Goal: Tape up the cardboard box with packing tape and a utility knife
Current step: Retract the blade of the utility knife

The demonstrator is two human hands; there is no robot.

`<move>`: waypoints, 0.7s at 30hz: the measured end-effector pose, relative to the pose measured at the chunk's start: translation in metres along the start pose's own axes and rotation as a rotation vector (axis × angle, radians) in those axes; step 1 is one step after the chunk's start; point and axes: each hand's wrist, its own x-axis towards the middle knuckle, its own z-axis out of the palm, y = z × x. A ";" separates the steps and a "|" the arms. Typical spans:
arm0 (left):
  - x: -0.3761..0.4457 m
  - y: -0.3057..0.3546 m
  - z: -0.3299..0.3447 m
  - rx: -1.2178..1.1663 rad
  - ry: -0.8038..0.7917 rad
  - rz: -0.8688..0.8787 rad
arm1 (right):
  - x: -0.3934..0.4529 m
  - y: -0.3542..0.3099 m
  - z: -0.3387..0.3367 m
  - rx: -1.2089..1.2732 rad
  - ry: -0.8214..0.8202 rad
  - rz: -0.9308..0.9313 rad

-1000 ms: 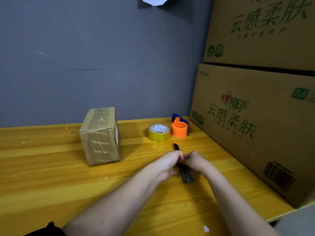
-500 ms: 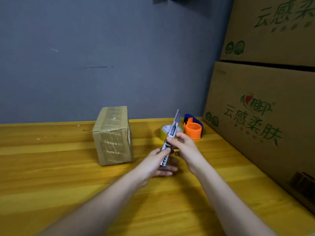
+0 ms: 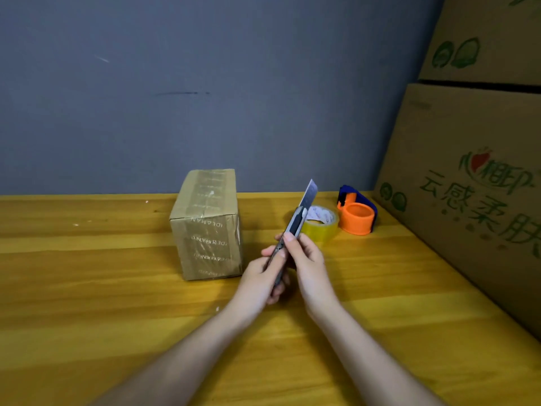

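A small cardboard box (image 3: 207, 227), wrapped in brown printed tape, stands on the yellow wooden table (image 3: 102, 317) near the wall. Both hands hold a utility knife (image 3: 298, 221) upright just right of the box, its blade extended and pointing up and away. My left hand (image 3: 263, 278) grips the lower handle. My right hand (image 3: 307, 257) pinches the handle higher up. Behind the knife lies a roll of yellowish packing tape (image 3: 320, 224), partly hidden by the knife.
An orange and blue tape dispenser (image 3: 357, 213) sits right of the tape roll. Large printed cardboard cartons (image 3: 468, 186) are stacked along the right side of the table. A grey wall (image 3: 205, 83) closes the back.
The knife went from lying flat on the table under both hands to being held upright with its blade out. The view shifted, so the objects now appear further right.
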 end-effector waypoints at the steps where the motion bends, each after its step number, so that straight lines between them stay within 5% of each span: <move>1: 0.001 -0.002 0.000 -0.004 0.002 0.002 | -0.002 -0.003 0.000 0.027 -0.002 0.008; 10: 0.001 -0.008 0.002 -0.029 -0.037 0.001 | 0.000 0.003 -0.002 0.047 0.004 0.018; 21: 0.003 -0.001 -0.016 -0.031 -0.302 -0.108 | 0.013 0.016 -0.014 0.045 -0.181 0.074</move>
